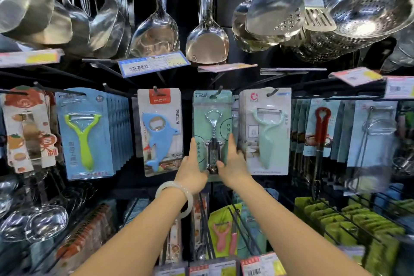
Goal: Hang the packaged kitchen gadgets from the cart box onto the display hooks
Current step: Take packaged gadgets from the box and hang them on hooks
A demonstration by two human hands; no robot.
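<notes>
both hands hold the corkscrew pack [211, 119] by its lower end. left hand [192, 169] grips the left edge, fingers up along the card; right hand [233, 163] grips the right edge, thumb across the front. pack's top hole sits on a hook [218, 92], between the dolphin opener pack [160, 130] and the mint peeler pack [266, 130]. white bangle [177, 197] on left wrist. ladles [156, 29] hang above.

corkscrew pack [212, 119] between dolphin opener pack [159, 127], peeler pack [266, 132]; ladles [156, 29] above
</notes>
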